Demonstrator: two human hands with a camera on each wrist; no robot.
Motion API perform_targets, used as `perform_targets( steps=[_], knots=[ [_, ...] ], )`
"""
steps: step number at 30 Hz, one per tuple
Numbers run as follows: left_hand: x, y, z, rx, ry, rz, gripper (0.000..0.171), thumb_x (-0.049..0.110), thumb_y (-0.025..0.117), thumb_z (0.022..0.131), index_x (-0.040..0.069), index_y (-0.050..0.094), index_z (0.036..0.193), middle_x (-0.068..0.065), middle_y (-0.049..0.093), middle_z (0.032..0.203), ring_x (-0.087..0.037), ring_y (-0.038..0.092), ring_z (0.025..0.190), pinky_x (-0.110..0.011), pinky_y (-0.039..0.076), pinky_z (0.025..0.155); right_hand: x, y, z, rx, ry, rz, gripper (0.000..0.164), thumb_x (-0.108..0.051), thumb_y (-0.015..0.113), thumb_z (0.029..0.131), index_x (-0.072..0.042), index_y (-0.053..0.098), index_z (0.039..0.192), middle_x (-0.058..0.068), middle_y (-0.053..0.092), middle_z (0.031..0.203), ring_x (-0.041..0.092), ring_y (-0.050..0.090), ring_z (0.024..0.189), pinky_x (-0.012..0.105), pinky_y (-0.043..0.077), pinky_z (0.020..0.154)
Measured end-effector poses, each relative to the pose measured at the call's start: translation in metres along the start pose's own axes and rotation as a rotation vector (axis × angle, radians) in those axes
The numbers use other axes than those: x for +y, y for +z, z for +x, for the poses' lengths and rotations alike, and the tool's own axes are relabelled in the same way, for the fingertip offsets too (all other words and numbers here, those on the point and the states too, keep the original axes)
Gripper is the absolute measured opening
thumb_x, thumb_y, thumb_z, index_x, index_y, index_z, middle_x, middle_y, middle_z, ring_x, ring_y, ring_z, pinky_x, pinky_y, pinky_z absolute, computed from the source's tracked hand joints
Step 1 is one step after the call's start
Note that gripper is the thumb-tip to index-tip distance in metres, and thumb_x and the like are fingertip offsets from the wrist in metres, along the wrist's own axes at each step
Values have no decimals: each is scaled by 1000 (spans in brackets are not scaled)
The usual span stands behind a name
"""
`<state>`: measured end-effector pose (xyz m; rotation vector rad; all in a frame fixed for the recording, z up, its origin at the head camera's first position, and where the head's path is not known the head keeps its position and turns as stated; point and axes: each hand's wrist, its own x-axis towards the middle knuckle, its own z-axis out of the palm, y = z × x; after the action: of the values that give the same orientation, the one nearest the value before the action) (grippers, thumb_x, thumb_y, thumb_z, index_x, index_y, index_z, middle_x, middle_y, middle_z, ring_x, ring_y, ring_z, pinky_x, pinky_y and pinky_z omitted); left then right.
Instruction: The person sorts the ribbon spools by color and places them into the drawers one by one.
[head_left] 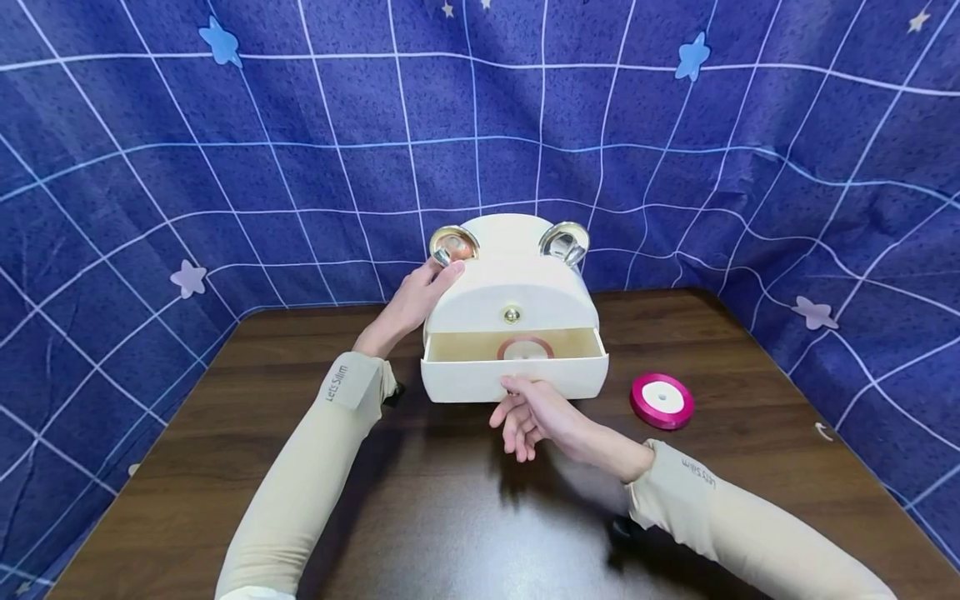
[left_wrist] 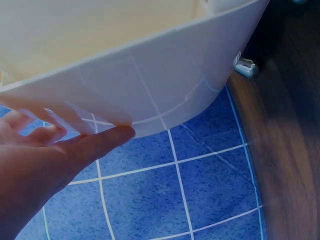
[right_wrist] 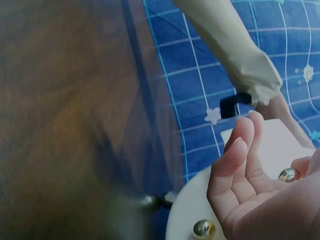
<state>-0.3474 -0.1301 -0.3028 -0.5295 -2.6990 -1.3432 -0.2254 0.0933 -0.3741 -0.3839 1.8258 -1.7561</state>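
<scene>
A white box (head_left: 465, 304) with a rounded top stands at the back of the table in the head view. Its lower drawer (head_left: 457, 382) is pulled partway out, and a pinkish ring-shaped spool (head_left: 525, 348) with a pale centre lies inside. My right hand (head_left: 551, 417) is at the drawer's front; its thumb and forefinger pinch the small metal knob (right_wrist: 288, 175), while the other fingers hang loosely bent below. My left hand (head_left: 408, 308) rests against the box's left side, below the left metal ear (head_left: 454, 243). In the left wrist view its thumb (left_wrist: 107, 140) lies straight along the white wall.
A magenta ribbon spool (head_left: 662, 400) lies flat on the dark wooden table (head_left: 465, 508), right of the box. The box has a second metal ear (head_left: 565, 243) and an upper knob (head_left: 512, 315). Blue patterned cloth (head_left: 510, 100) hangs behind the table.
</scene>
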Motion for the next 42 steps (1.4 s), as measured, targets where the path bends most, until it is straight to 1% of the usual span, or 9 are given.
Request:
perform_targets(
  steps=[5, 14, 20, 24, 27, 32, 36, 40, 42],
  knots=[
    [-1, 2, 1, 2, 6, -22, 61, 64, 40, 94, 18, 50, 133, -11, 65, 114, -24, 63, 100, -40, 49, 91, -1, -7, 8, 19, 16, -10, 54, -42, 31, 102, 1, 61, 89, 1, 63, 55, 13, 57, 44, 24, 44, 45],
    [0, 2, 0, 2, 23, -20, 63, 65, 39, 94, 18, 50, 133, -11, 65, 114, -23, 64, 99, -39, 50, 90, -2, -20, 26, 26, -8, -31, 57, -43, 30, 102, 4, 60, 91, 1, 63, 56, 13, 58, 45, 24, 45, 46],
    [2, 3, 2, 17, 37, -14, 58, 62, 41, 95, 16, 54, 129, -11, 65, 110, -23, 61, 99, -40, 48, 90, -4, -27, 35, 54, -19, -28, 55, -42, 31, 101, 2, 61, 87, 0, 63, 54, 12, 57, 44, 24, 43, 45],
    [2, 2, 2, 22, 34, -4, 60, 64, 40, 94, 17, 54, 129, -10, 65, 112, -23, 61, 101, -41, 48, 91, -3, -29, 38, 66, -17, -29, 53, -43, 31, 101, 0, 61, 86, 0, 62, 53, 12, 57, 43, 24, 40, 42],
    [2, 1, 1, 24, 23, -4, 62, 66, 39, 93, 19, 52, 131, -10, 65, 113, -23, 62, 102, -41, 48, 92, 1, -29, 34, 47, -26, -73, 50, -42, 40, 100, 2, 60, 92, 1, 62, 56, 13, 57, 45, 23, 39, 42],
    [1, 0, -1, 15, 11, 0, 64, 68, 38, 93, 19, 51, 132, -10, 64, 116, -23, 61, 104, -41, 47, 94, 16, -28, 23, 8, -44, -158, 40, -34, 56, 96, 7, 59, 97, 1, 61, 60, 12, 56, 46, 22, 38, 43],
    [1, 0, -1, 11, 14, 0, 64, 66, 39, 93, 17, 51, 132, -11, 64, 116, -24, 60, 104, -41, 47, 94, 19, -27, 19, 15, -85, -114, 42, -33, 52, 99, 9, 58, 99, 1, 60, 59, 11, 56, 46, 22, 41, 44],
    [1, 0, -1, 11, 16, -2, 62, 65, 39, 94, 17, 51, 131, -11, 64, 113, -24, 62, 101, -41, 48, 93, 13, -27, 21, 60, -149, -36, 52, -36, 44, 102, 15, 53, 108, -2, 59, 58, 10, 54, 46, 21, 42, 45],
    [0, 0, -1, 9, 18, 6, 62, 65, 38, 94, 17, 51, 131, -12, 64, 112, -24, 62, 100, -42, 48, 93, 10, -27, 23, 89, -166, -20, 53, -37, 42, 103, 15, 52, 109, -3, 57, 57, 9, 54, 46, 20, 42, 46]
  ],
)
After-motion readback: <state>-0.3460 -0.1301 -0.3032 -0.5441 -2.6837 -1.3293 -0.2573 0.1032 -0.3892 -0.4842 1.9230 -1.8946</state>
